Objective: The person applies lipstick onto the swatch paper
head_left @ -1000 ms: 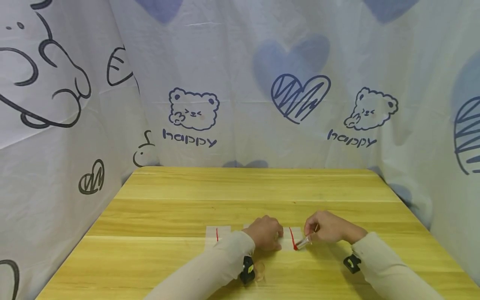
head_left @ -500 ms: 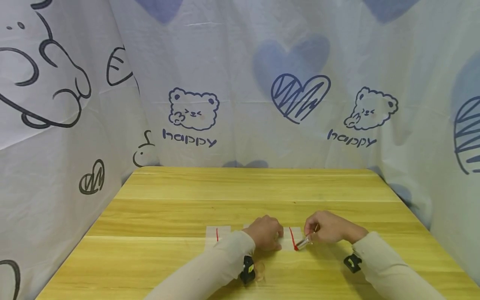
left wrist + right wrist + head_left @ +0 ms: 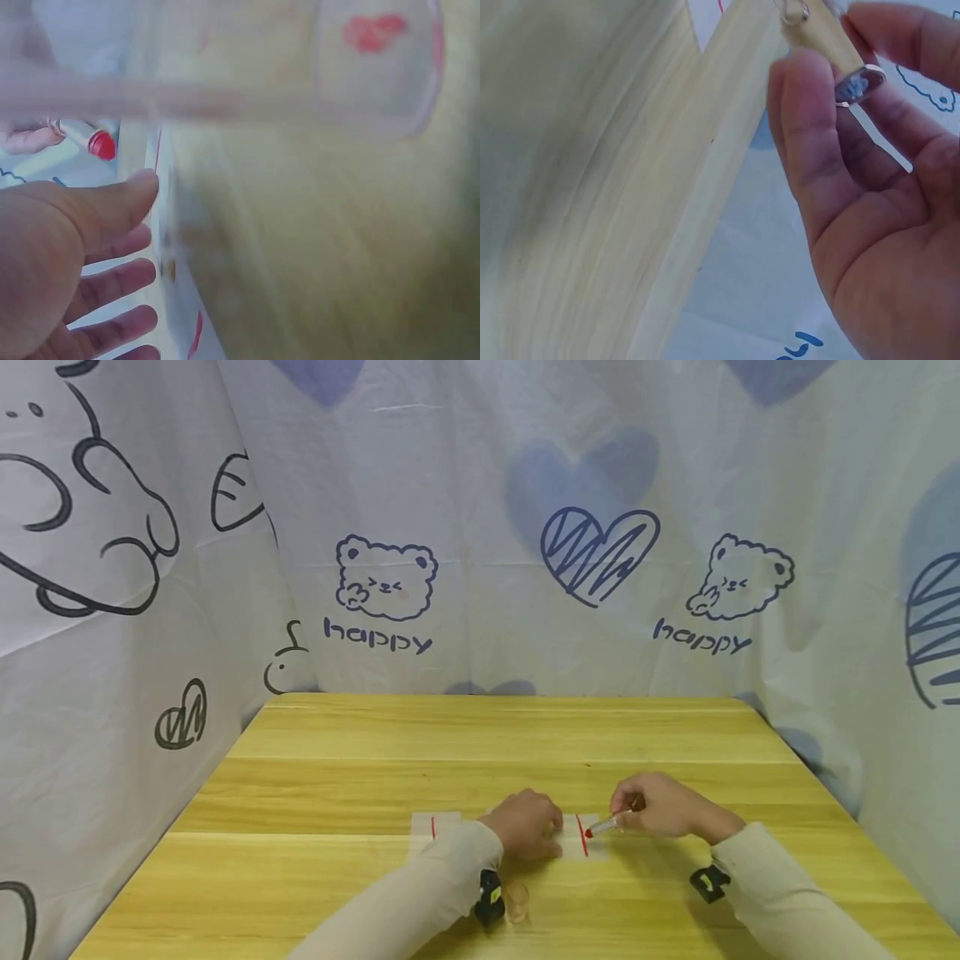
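My right hand [image 3: 667, 806] pinches a lipstick [image 3: 603, 827] with a clear and silver body between thumb and fingertips. Its red tip points left, over the right-hand white paper [image 3: 597, 850], beside a red line drawn there. In the left wrist view, the lipstick [image 3: 94, 141] shows its blunt red end. From the right wrist view, the base of the lipstick [image 3: 829, 45] sits between the fingertips. My left hand [image 3: 525, 825] rests on the papers with its fingers extended in the left wrist view. It hides part of the middle paper.
Another white paper [image 3: 420, 831] with a red line lies on the left, partly behind the left sleeve [image 3: 420, 893]. Close to the left wrist is a clear, cap-like piece [image 3: 517, 902], red-smudged inside. A wooden table [image 3: 337, 735] lies beneath, and a printed curtain [image 3: 480, 485] hangs behind.
My right hand has lifted the lipstick from the lower end of the red line and tilted it flatter, its tip now farther up the line. The left hand stays nearly still.
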Demonstrator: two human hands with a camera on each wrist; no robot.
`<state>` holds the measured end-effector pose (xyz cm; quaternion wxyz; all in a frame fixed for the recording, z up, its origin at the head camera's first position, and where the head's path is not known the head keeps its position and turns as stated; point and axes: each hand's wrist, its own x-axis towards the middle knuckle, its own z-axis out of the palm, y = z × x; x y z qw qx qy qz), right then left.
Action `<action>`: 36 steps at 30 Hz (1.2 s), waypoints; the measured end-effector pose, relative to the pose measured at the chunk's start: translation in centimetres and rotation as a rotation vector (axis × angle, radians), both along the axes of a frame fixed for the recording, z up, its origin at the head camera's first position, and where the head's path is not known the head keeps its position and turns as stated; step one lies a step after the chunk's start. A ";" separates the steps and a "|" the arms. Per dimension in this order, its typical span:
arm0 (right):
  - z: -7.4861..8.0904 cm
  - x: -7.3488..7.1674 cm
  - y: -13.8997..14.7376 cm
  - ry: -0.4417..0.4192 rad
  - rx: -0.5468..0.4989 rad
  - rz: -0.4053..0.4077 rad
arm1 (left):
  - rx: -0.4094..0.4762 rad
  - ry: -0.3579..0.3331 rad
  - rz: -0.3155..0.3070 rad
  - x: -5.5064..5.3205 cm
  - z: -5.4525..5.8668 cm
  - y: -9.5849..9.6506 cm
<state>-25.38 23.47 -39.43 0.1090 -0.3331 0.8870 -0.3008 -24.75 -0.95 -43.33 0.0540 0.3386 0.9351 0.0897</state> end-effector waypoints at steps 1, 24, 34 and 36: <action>0.0 0.0 0.0 0.009 -0.007 -0.018 | 0.011 -0.001 0.000 -0.1 0.0 -0.2; -1.5 1.5 -4.0 -0.052 -0.632 -0.242 | 0.732 -0.316 0.158 2.0 1.7 -4.8; -1.6 2.8 -7.5 -0.370 -1.002 -0.125 | 1.202 -0.461 0.268 2.8 0.9 -4.9; -1.5 2.9 -8.1 -0.452 -1.052 -0.088 | 1.278 -0.484 0.275 2.8 0.8 -4.9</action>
